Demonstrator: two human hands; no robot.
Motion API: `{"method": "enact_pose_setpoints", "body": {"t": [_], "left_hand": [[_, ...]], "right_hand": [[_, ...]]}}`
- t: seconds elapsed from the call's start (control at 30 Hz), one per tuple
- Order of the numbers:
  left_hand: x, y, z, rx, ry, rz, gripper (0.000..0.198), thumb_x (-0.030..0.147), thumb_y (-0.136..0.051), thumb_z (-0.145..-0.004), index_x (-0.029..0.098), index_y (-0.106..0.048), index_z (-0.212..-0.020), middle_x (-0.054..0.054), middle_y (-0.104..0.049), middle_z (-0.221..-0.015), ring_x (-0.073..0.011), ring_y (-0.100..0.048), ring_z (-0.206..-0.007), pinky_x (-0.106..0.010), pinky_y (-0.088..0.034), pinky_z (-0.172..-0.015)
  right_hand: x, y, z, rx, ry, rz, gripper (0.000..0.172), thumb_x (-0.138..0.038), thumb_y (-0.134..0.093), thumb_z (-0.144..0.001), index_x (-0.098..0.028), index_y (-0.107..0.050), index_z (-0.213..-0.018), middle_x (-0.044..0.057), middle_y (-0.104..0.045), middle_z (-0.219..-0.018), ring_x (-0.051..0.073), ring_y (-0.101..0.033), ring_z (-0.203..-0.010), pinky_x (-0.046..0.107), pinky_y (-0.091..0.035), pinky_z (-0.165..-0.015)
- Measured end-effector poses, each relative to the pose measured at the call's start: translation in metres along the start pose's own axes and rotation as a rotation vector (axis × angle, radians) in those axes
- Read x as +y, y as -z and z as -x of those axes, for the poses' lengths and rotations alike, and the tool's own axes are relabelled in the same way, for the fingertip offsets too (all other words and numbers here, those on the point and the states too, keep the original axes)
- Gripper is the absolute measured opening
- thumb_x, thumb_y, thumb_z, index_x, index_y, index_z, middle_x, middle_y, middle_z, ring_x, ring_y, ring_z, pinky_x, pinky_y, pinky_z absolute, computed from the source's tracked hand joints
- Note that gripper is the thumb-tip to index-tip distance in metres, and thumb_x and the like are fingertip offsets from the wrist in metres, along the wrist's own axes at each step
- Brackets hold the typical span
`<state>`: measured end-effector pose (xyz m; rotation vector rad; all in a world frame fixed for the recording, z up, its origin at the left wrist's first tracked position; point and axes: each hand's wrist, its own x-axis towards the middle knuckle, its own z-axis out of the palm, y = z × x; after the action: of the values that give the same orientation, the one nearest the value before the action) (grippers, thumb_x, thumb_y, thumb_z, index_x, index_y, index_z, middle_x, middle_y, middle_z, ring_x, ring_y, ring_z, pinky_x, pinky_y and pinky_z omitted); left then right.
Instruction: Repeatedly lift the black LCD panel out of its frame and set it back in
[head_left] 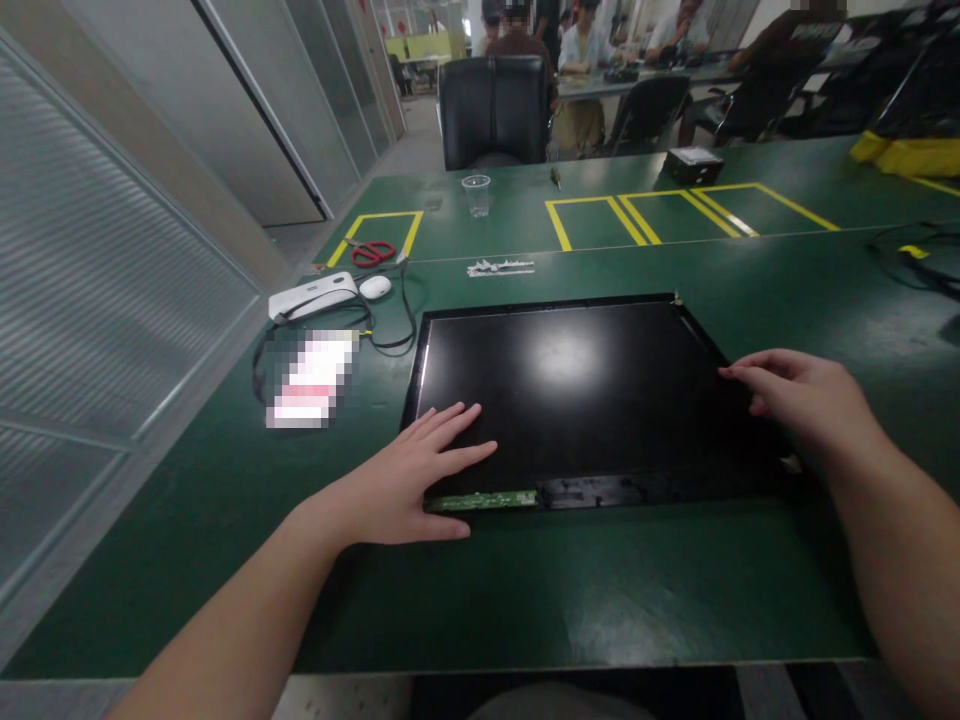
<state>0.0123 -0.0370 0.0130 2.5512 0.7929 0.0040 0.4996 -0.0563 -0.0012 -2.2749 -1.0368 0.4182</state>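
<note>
A black flat display panel (600, 390) lies on the green table, light glaring off its face. Along its near edge runs a green circuit board strip (487, 501) beside a dark strip. My left hand (420, 470) rests with fingers spread on the panel's near left corner, its thumb below the circuit board. At the right edge of the panel, my right hand (802, 395) has thumb and forefinger pinched together; what is between them, if anything, is too small to make out. Small pale bits (678, 298) sit at the panel's far right corner.
Beyond the panel lie white plastic pieces (501, 268), a clear cup (477, 195) and a screwdriver (555, 178). To the left are red-handled scissors (373, 254), a white device (313, 296) with black cable, and a blurred-out bright rectangle (313, 380). A black box (694, 166) stands far right.
</note>
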Motion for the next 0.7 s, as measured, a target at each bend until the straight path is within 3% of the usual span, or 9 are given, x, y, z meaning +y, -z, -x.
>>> {"method": "enact_pose_setpoints", "body": {"t": [0.3,0.57,0.7], "left_hand": [[-0.005,-0.001,0.002,0.031,-0.032,0.013,0.090,0.050,-0.086,-0.086,0.034,-0.046,-0.165,-0.016,-0.019,-0.179,-0.0469,-0.020,-0.163,-0.072,-0.022,-0.126],[-0.003,-0.001,0.000,0.012,-0.026,0.012,0.090,0.050,-0.086,-0.087,0.032,-0.045,-0.165,-0.019,-0.020,-0.178,-0.0483,-0.019,-0.162,-0.075,-0.021,-0.125],[-0.003,-0.001,0.001,0.023,-0.018,0.017,0.090,0.049,-0.087,-0.086,0.032,-0.047,-0.164,-0.017,-0.020,-0.179,-0.0480,-0.020,-0.162,-0.074,-0.021,-0.126]], "right_hand": [[0.009,-0.001,-0.008,0.004,0.048,0.006,0.045,-0.063,-0.074,-0.064,-0.025,-0.078,-0.087,-0.001,-0.060,-0.049,0.021,-0.060,-0.050,0.036,-0.041,-0.057],[0.007,-0.001,-0.003,0.003,0.010,0.010,0.041,-0.057,-0.071,-0.066,-0.025,-0.079,-0.091,0.000,-0.063,-0.055,0.021,-0.061,-0.056,0.036,-0.042,-0.060],[0.011,-0.006,-0.003,0.018,0.060,-0.018,0.041,-0.056,-0.070,-0.069,-0.025,-0.078,-0.095,0.002,-0.073,-0.072,0.018,-0.061,-0.054,0.036,-0.046,-0.061]]}}
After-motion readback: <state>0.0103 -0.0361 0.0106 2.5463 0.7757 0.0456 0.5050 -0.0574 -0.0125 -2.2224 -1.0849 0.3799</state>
